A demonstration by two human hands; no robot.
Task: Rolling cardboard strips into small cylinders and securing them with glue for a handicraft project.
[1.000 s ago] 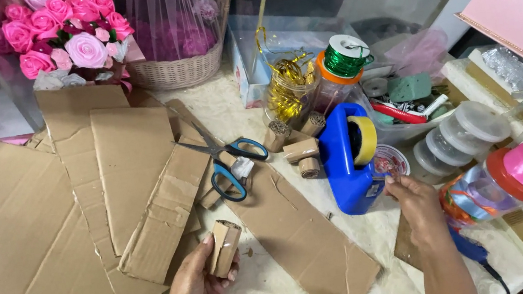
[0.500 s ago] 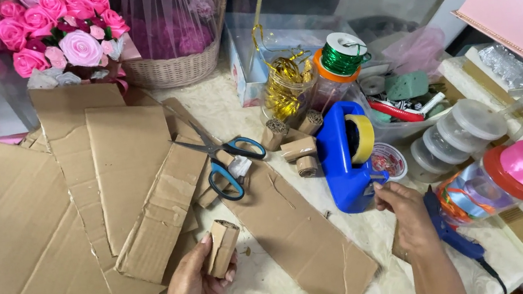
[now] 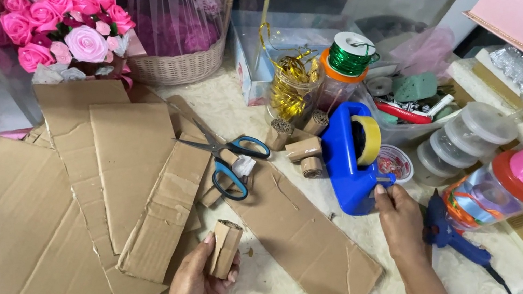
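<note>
1. While the left hand [image 3: 194, 290] is gripping the small rolled cardboard piece [image 3: 224, 246] near the table's front edge, fingers closed around its lower half, the right hand [image 3: 397, 216] is pinching the tape end at the cutter of the blue tape dispenser [image 3: 350, 158].
2. The pull is going best when it is running straight toward the body, so the yellow tape roll [image 3: 368, 138] is turning freely.
3. The dispenser is sitting loose on the table, so a slow, level pull is looking safer than a jerk.
4. The roll's seam is needing to be kept pressed shut, I judge, ready for tape.
</note>
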